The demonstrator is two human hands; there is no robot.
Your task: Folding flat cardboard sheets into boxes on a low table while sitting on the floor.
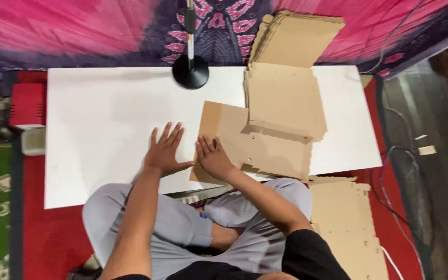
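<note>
A flat brown cardboard box blank [265, 148] lies on the white board [99, 119] in front of me. My right hand [212, 157] rests flat on its left part, fingers spread. My left hand [165, 149] lies flat on the white board just left of the blank's edge, fingers apart, thumb touching or close to the cardboard. Neither hand grips anything. A stack of the same cardboard blanks [286, 78] sits behind, overlapping the single blank's far right corner.
A black round stand base with a pole [190, 71] stands at the board's far edge. More cardboard blanks [346, 223] lie on the red mat by my right knee. A red box [27, 105] sits left. Cables [397, 166] run along the right.
</note>
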